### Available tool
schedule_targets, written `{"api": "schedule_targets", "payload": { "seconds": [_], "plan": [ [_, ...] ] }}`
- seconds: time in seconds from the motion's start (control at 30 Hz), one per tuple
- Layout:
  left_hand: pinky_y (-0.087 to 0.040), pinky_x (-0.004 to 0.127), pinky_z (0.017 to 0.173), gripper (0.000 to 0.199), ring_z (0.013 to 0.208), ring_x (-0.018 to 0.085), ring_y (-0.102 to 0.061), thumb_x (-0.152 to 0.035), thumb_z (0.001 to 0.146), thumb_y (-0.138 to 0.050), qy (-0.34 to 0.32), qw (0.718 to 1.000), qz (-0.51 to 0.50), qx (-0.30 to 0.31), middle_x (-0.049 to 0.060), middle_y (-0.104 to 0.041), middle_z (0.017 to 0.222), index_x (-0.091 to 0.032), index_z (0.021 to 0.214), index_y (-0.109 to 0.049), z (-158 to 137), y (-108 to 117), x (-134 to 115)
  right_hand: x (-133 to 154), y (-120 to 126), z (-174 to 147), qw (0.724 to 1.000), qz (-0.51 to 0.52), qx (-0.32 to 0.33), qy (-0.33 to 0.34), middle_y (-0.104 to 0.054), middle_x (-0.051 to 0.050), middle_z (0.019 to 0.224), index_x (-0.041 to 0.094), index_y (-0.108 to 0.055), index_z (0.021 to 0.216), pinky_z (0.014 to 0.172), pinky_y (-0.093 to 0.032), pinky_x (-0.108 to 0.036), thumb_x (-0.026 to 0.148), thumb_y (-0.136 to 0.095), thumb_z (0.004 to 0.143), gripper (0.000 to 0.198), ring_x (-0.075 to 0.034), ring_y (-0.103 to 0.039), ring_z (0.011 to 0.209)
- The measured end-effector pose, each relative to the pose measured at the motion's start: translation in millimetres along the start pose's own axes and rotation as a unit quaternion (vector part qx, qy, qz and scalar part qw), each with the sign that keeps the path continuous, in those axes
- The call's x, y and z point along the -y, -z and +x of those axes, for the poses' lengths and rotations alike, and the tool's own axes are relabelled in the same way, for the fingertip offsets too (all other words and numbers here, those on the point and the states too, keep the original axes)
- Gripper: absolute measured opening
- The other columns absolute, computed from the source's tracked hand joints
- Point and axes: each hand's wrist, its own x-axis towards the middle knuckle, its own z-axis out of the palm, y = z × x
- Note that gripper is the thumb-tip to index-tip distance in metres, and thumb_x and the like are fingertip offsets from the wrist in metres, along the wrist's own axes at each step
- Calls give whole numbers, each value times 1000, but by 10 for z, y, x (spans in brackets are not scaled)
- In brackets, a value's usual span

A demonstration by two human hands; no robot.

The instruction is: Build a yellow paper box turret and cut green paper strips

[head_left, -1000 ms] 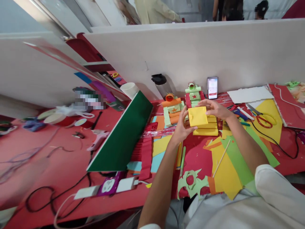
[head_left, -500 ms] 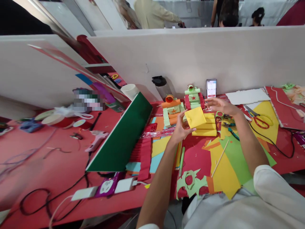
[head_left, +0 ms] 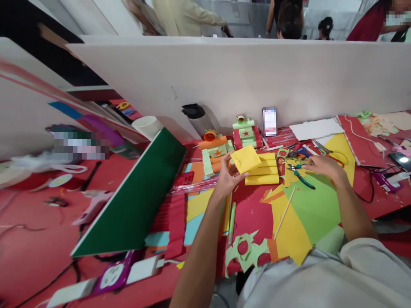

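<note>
My left hand [head_left: 228,176] grips a folded yellow paper box [head_left: 246,159] by its left side and lower edge, tilted just above the table. Close behind the box lie several yellow paper rolls [head_left: 261,178] joined side by side. My right hand [head_left: 324,167] is at the pliers [head_left: 301,174], its curled fingers closed on the upper teal handle, which they partly cover. Two paper models with stars stand behind: an orange and light-green one [head_left: 218,152] and a green and red one [head_left: 246,132].
A green board [head_left: 135,201] leans at the left beside a paper roll [head_left: 147,127]. At the back stand a bottle [head_left: 195,117] and a phone [head_left: 270,121]. Scissors [head_left: 334,155] lie right. Paper scraps [head_left: 247,252], a stick [head_left: 284,214] and a power strip [head_left: 112,273] lie nearer.
My right hand has left the yellow box's side and moved right and down to the pliers. My left hand still holds the box. The view has shifted right.
</note>
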Motion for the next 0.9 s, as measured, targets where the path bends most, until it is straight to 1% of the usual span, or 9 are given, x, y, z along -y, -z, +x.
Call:
{"api": "schedule_targets", "payload": {
  "seconds": [0.13,0.17,0.23,0.33,0.47,0.6,0.67,0.8,0.9],
  "plan": [
    [-61,42,102,102,133,32,-63,-60,68,-92,-12,1000,6,23,15,-36,162,-34,148,-33,0,14,50,-110,-38,196,990,13,-134,-49,-77,-12,98,23,-69,104,74,-46,-35,57,-55,99,37,-30,-71,92],
    [-61,42,102,102,133,32,-63,-61,69,-91,-15,1000,8,27,15,-36,162,-34,148,-33,-2,14,50,-153,-45,291,988,12,-138,-66,-77,-14,100,22,-69,107,76,-46,-35,58,-57,98,38,-31,-71,95],
    [-60,43,103,102,134,32,-62,-61,70,-90,-19,999,13,32,16,-36,162,-33,149,-33,-8,9,40,-241,-82,481,995,25,-81,-60,-76,-16,95,19,-70,99,78,-46,-35,58,-64,94,39,-32,-70,94],
    [-61,43,103,100,133,32,-63,-61,71,-90,-20,999,14,42,16,-36,162,-33,149,-34,-17,-3,24,-347,-174,674,997,63,-39,-30,-74,-12,82,20,-68,84,74,-45,-34,54,-69,91,35,-29,-69,82],
    [-61,43,103,102,133,32,-62,-60,69,-91,-13,999,0,50,16,-34,163,-33,149,-34,-23,-16,25,-452,-231,713,990,133,-54,-4,-74,-10,88,21,-65,89,75,-47,-33,50,-57,98,32,-25,-67,83],
    [-61,43,101,104,135,32,-61,-60,70,-91,-1,998,-3,59,17,-35,164,-33,152,-32,-31,-33,16,-538,-186,629,974,214,-75,14,-72,-8,93,22,-59,102,73,-51,-33,60,-44,100,41,-22,-66,81],
    [-60,44,103,106,136,32,-60,-60,70,-91,-2,998,1,61,17,-35,164,-32,152,-31,-33,-41,9,-550,-164,574,949,306,-67,35,-71,-5,91,23,-55,110,71,-53,-32,65,-46,96,45,-20,-67,76],
    [-59,45,106,105,136,32,-59,-60,69,-92,-5,998,0,58,16,-33,165,-33,152,-33,-32,-49,20,-482,-123,494,857,501,-65,106,-67,0,82,25,-55,112,73,-54,-32,61,-77,78,54,-19,-65,73],
    [-58,45,108,101,138,32,-58,-57,69,-93,-11,998,-16,59,14,-34,164,-34,149,-35,-31,-53,36,-351,-49,482,843,511,-63,154,-62,1,73,23,-60,91,66,-49,-31,62,-82,76,47,-17,-58,66]
  ]
}}
